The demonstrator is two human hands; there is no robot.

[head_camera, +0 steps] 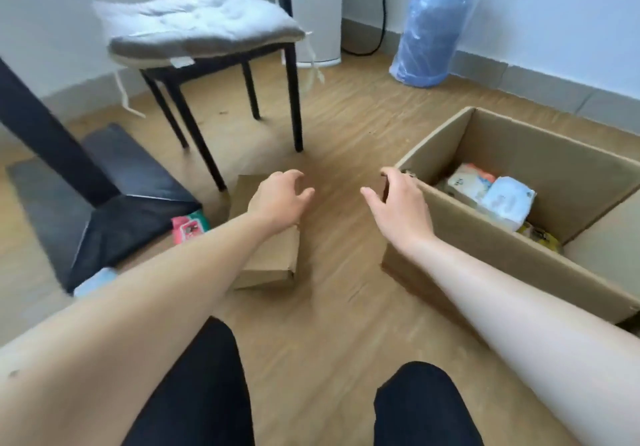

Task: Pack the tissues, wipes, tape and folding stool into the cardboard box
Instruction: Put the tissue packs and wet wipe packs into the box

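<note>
Left hand (277, 199): fingers spread, empty, hovering over small flat brown cardboard packet (268, 258) on wooden floor (332, 140). Right hand (398, 203): fingers apart, empty, at near-left corner of large open brown cardboard box (519, 262), right. Inside box: white tissue packs (502, 199). Pink wipes pack (188, 227) on floor, left, beside black table base (114, 210). Cushioned chair (207, 43) far left.

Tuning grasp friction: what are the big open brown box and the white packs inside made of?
Big open brown box: looks like corrugated cardboard, matte, with raw cut edges and creased walls. White packs: probably soft plastic film wrap, slightly glossy and puffy; blur leaves that uncertain.
</note>
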